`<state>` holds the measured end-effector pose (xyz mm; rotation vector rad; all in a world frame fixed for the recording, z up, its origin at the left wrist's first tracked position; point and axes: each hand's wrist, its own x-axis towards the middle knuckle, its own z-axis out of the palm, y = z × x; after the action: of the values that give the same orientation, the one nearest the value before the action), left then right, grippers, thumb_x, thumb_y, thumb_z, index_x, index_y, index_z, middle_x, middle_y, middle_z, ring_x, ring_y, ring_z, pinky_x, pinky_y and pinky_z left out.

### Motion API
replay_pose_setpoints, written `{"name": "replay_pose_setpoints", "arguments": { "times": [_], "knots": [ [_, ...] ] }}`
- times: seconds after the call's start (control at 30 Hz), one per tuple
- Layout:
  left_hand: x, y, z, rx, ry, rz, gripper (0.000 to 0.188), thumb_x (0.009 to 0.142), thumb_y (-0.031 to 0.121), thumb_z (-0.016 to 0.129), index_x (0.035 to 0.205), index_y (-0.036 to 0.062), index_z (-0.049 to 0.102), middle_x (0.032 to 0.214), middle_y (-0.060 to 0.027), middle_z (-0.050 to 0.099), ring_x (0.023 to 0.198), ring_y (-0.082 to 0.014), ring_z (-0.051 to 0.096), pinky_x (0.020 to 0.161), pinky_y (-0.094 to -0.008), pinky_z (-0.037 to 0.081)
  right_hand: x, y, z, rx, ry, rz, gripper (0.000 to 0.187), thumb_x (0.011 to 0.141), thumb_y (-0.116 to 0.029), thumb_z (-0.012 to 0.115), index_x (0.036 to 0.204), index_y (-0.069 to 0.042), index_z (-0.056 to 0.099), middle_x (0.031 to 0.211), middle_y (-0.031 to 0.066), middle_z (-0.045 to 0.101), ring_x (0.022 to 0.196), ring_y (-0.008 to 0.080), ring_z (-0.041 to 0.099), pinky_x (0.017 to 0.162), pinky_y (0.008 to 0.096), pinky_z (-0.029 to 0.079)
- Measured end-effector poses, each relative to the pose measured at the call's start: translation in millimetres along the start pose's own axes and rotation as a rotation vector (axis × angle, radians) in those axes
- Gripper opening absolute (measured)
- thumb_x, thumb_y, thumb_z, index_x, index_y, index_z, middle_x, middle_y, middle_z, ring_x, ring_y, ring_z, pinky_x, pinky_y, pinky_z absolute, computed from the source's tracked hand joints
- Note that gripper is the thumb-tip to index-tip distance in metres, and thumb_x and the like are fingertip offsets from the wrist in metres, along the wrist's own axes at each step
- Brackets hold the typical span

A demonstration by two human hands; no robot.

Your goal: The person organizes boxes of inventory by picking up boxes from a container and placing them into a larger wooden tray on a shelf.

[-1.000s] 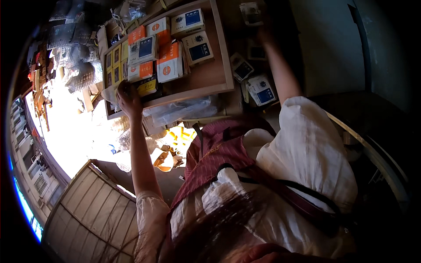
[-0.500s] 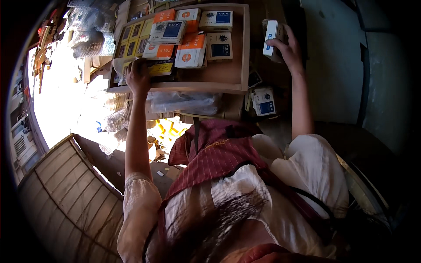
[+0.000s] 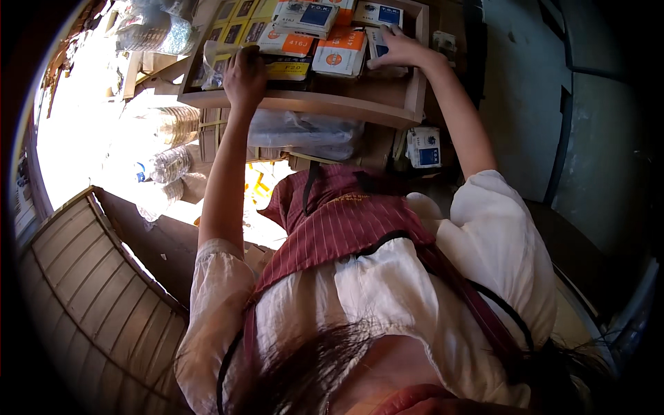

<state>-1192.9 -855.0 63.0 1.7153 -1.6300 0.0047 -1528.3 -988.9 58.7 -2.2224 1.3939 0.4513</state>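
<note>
A shallow wooden tray (image 3: 311,102) of small cartons is in front of me. My right hand (image 3: 408,52) reaches over its right side, thumb and fingers spanning a white carton with a dark blue panel (image 3: 376,43). Part of that carton is hidden under my palm. My left hand (image 3: 244,77) is at the tray's left front, fingers curled beside a black and yellow carton (image 3: 288,68); what they hold, if anything, is hidden. Between my hands are white-and-orange cartons (image 3: 339,52) and another white-and-blue one (image 3: 304,16). Yellow packs (image 3: 234,31) lie behind my left hand, clear plastic (image 3: 211,66) beside it.
Clear plastic-wrapped goods (image 3: 304,131) sit below the tray's front. Right of the tray are a small pale carton (image 3: 445,44) and, nearer me, a white-and-blue carton (image 3: 423,147). Clear plastic bottles (image 3: 169,164) stand at the left. A slatted panel (image 3: 97,277) fills the lower left.
My right hand has come left from beyond the tray's right edge, where it held a white-and-blue carton, onto the cartons inside. The tray appears higher and farther right in view.
</note>
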Motion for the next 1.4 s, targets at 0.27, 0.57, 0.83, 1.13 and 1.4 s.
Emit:
{"name": "replay_pose_setpoints", "arguments": {
  "times": [0.27, 0.57, 0.83, 1.13, 1.4],
  "knots": [
    [2, 3, -6, -0.012, 0.021, -0.008, 0.023, 0.086, 0.015, 0.062, 0.108, 0.0118, 0.062, 0.094, -0.0093, 0.068, 0.090, -0.0331, 0.062, 0.080, -0.0442, 0.048, -40, -41, 31, -0.500, 0.134, -0.105, 0.069, 0.083, -0.020, 0.065, 0.143, 0.000, 0.038, 0.157, 0.0270, 0.014, 0.088, 0.0425, 0.066, 0.074, 0.0443, 0.058],
    [-3, -3, -3, 0.038, 0.015, -0.007, 0.017, 0.086, 0.016, 0.061, 0.102, 0.0132, 0.066, 0.094, -0.0086, 0.069, 0.091, -0.0330, 0.062, 0.080, -0.0432, 0.049, -15, -64, 17, -0.520, 0.081, 0.037, 0.064, 0.076, -0.009, 0.068, 0.135, 0.005, 0.049, 0.158, 0.0274, 0.011, 0.083, 0.0340, 0.070, 0.068, 0.0424, 0.059],
    [-3, -8, 1, 0.084, -0.033, -0.031, 0.019, 0.085, 0.020, 0.062, 0.103, 0.0133, 0.066, 0.096, -0.0096, 0.069, 0.094, -0.0335, 0.062, 0.081, -0.0452, 0.048, -25, -13, 23, -0.125, 0.183, -0.017, 0.103, 0.081, -0.037, 0.074, 0.155, -0.033, 0.003, 0.160, 0.0188, 0.006, 0.121, 0.0417, 0.055, 0.094, 0.0454, 0.054],
    [1, -6, 2, 0.098, -0.047, 0.040, 0.022, 0.084, 0.018, 0.060, 0.106, 0.0133, 0.064, 0.099, -0.0121, 0.068, 0.094, -0.0360, 0.061, 0.083, -0.0469, 0.047, -34, 3, 16, -0.099, 0.600, -0.267, 0.063, 0.090, -0.043, 0.064, 0.146, -0.031, 0.040, 0.157, 0.0061, 0.026, 0.143, 0.0331, 0.027, 0.113, 0.0481, 0.033],
    [2, -2, 7, 0.064, -0.042, -0.039, 0.031, 0.086, 0.021, 0.062, 0.115, 0.0104, 0.058, 0.102, -0.0121, 0.068, 0.096, -0.0363, 0.060, 0.085, -0.0470, 0.045, -72, 96, 192, 0.546, 0.519, 0.400, 0.064, 0.090, -0.036, 0.061, 0.143, -0.008, 0.040, 0.138, 0.0270, 0.047, 0.124, 0.0373, 0.050, 0.096, 0.0494, 0.046]
  ]
}}
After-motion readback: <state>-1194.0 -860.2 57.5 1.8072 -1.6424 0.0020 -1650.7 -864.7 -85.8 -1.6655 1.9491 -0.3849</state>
